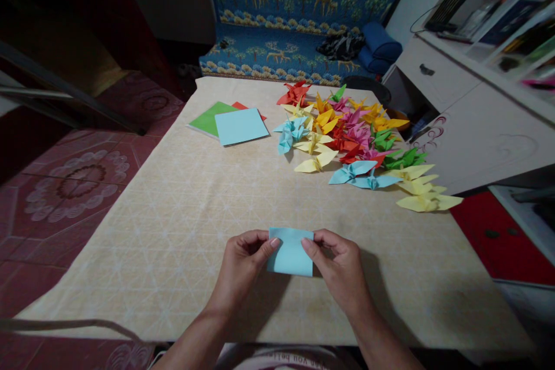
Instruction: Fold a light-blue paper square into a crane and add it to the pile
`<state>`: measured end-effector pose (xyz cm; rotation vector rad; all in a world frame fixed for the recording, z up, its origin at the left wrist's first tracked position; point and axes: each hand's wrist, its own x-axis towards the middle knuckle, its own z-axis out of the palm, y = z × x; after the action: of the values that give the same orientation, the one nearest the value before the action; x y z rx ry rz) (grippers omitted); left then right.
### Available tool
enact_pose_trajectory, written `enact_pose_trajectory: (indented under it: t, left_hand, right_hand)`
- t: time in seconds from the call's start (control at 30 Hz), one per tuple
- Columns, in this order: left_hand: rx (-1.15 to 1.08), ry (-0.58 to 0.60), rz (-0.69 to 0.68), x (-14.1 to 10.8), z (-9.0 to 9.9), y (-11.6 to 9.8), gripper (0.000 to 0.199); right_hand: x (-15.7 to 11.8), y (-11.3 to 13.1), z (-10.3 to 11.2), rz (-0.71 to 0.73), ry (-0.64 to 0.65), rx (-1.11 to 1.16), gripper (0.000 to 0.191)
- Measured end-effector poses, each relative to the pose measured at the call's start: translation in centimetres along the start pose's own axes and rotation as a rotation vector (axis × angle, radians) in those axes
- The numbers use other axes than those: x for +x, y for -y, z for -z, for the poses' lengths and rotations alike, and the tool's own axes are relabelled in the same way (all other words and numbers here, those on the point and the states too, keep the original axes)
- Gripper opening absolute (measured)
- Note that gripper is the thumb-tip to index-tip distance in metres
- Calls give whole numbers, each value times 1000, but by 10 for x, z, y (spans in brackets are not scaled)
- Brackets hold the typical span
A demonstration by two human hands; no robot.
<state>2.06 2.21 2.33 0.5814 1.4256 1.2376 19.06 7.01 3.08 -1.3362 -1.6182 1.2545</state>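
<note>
A light-blue sheet of origami paper (290, 257) is held up just above the near part of the table, its face towards me. My left hand (247, 260) pinches its upper left edge, thumb in front and fingers behind. On the upper right edge, my right hand (336, 263) has the same thumb-in-front pinch. The paper looks like a small rectangle; whether it is folded double I cannot tell. The fingertips behind it are hidden.
Folded paper cranes (355, 133) in several colours crowd the table's far right. Flat paper squares (241, 126) in blue, green and red lie at the far left of the cream tablecloth (173, 231). Beyond stands a blue patterned sofa (277, 58); a white cabinet (485, 110) is at the right.
</note>
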Motion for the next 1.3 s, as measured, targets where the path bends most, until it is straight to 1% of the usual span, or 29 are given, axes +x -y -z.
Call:
enact_pose_trajectory:
  t: [0.17,0.27,0.37,0.43,0.53,0.57,0.67,0.73,0.8,0.9,0.97,1.07,1.17,1.23,1.3]
  left_hand:
    - [19,-9,-7,4,2,-2,20]
    - [23,0,-17,8,4,-3,20]
    - [35,-10,-62,11,6,-4,18]
    - [45,-29,-113,13,7,-5,16]
    - [48,-69,-192,15,8,-6,13]
    - [48,-94,-218,15,8,-6,11]
    - [42,-186,-293,14,5,-3,9]
    - [16,-218,-320,12,1,0,9]
    - [-30,-223,-298,9,-4,3,10]
    - [-116,-247,-193,6,-12,7,14]
    - [-181,-255,-129,4,-15,9,19]
    - [-269,-215,-79,1,-17,8,25]
    - [-275,-148,-64,-2,-14,6,25]
    - [-218,-54,-45,-4,-10,4,23]
    - [-146,72,2,-5,-4,3,22]
  right_hand:
    - [6,-8,-1,-1,18,-10,28]
    - [13,-11,-1,-19,64,17,27]
    - [20,-11,0,-44,117,84,25]
    - [23,-8,1,-24,124,103,24]
    - [23,-1,2,4,106,83,17]
    - [22,1,2,-5,114,91,18]
    - [15,4,-3,-55,154,191,32]
    - [10,4,-11,-85,149,279,34]
    - [4,3,-21,-121,107,357,32]
    - [-1,2,-35,-168,2,430,26]
    - [-3,2,-40,-198,-52,469,25]
    - [-4,-2,-42,-210,-110,545,24]
    - [-4,-6,-39,-173,-153,603,21]
    - [-3,-8,-35,-136,-166,598,19]
    - [-1,-7,-30,-92,-164,529,19]
